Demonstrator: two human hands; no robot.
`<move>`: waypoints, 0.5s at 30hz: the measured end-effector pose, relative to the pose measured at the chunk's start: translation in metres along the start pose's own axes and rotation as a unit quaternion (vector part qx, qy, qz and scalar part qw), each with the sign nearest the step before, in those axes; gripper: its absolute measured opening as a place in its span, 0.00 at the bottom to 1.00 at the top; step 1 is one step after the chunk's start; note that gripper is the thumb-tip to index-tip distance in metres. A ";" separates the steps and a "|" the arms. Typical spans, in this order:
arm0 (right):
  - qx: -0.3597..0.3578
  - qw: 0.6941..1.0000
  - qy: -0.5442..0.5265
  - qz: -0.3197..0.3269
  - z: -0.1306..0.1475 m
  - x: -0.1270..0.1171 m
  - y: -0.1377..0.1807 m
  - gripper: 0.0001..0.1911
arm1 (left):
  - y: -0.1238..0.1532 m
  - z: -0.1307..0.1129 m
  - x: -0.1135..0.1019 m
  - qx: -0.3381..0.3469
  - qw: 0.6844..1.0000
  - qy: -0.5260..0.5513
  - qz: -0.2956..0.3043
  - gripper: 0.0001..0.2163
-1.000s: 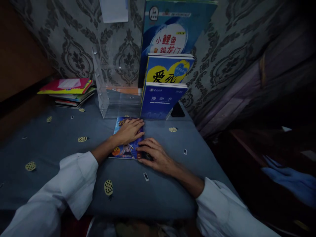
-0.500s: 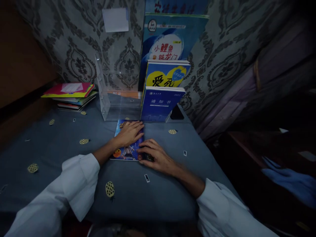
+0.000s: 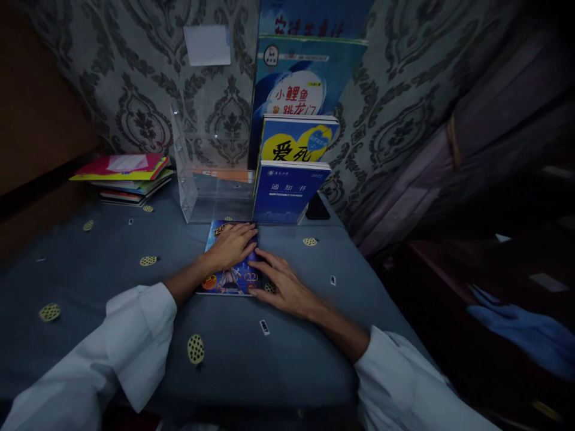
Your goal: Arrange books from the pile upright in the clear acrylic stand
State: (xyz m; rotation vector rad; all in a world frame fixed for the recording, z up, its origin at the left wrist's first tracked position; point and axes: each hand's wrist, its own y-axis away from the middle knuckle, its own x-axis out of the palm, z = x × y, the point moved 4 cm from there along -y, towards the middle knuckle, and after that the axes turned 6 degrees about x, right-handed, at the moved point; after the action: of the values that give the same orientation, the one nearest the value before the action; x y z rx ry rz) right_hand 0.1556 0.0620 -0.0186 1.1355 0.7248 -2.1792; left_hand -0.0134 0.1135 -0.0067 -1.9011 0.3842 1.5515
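A small blue book (image 3: 232, 280) with a colourful cover and the number 22 lies flat on the grey-blue cloth. My left hand (image 3: 232, 245) rests flat over its upper part, fingers stretched toward the right edge, hiding much of the cover. At the book's right edge is my right hand (image 3: 283, 281), open, with fingertips touching the edge and thumb near the lower right corner. Just behind the book stands a clear acrylic rack (image 3: 188, 197). Its right side holds upright books, with a blue booklet (image 3: 290, 194) in front.
A pile of books and folders (image 3: 121, 170) lies at the back left. Behind the rack's right corner is a black phone-like object (image 3: 318, 208). Patterned wallpaper (image 3: 146, 114) backs the table, and a tied curtain (image 3: 404, 185) hangs at right. The table's right edge (image 3: 381, 275) drops into shadow.
My right hand's fingers have spread apart, uncovering the 22 on the cover. My left hand stays on the book. The whole view has shifted slightly.
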 end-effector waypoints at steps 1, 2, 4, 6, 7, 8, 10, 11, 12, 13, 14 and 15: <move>0.002 1.000 -0.001 0.003 0.000 0.000 0.000 0.32 | 0.000 0.000 0.000 0.000 1.000 -0.001 0.000 0.19; 0.004 1.000 -0.001 0.005 0.000 0.001 0.000 0.32 | 0.000 0.000 0.000 0.000 1.000 -0.003 0.000 0.19; 0.006 1.000 -0.001 0.007 0.000 0.001 0.000 0.32 | 0.000 -0.001 -0.001 -0.001 1.000 -0.005 0.000 0.19; 0.007 1.000 0.001 0.009 0.000 0.002 -0.001 0.32 | 0.000 -0.001 -0.001 -0.001 1.000 -0.006 0.000 0.19; 0.007 1.000 0.001 0.009 0.000 0.002 -0.001 0.32 | 0.000 -0.001 0.000 -0.002 1.000 -0.006 0.000 0.19; 0.006 1.000 0.001 0.009 0.000 0.002 -0.001 0.32 | 0.000 -0.001 0.000 -0.002 1.000 -0.006 0.001 0.19; 0.006 1.000 0.000 0.009 -0.002 0.003 -0.001 0.32 | 0.000 0.000 0.001 -0.006 1.000 -0.005 0.001 0.20; 0.006 1.000 -0.001 0.009 -0.003 0.004 -0.001 0.32 | 0.000 0.000 0.002 -0.009 1.000 -0.004 0.001 0.20; 0.008 1.000 -0.002 0.008 -0.004 0.004 -0.001 0.32 | 0.000 0.001 0.002 -0.011 1.000 -0.002 0.001 0.19; 0.010 1.000 -0.004 0.008 -0.005 0.005 -0.001 0.32 | 0.000 0.001 0.003 -0.013 1.000 -0.001 0.001 0.19; 0.012 1.000 -0.006 0.008 -0.006 0.005 -0.001 0.32 | 0.000 0.002 0.003 -0.014 1.000 0.000 0.000 0.19; 0.013 1.000 -0.009 0.008 -0.006 0.005 0.000 0.32 | 0.001 0.002 0.004 -0.015 1.000 0.001 -0.001 0.19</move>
State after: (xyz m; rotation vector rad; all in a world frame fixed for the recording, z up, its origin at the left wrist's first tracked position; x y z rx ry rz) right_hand 0.1562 0.0653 -0.0262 1.1306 0.6791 -2.1875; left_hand -0.0145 0.1150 -0.0107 -1.9256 0.3625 1.5626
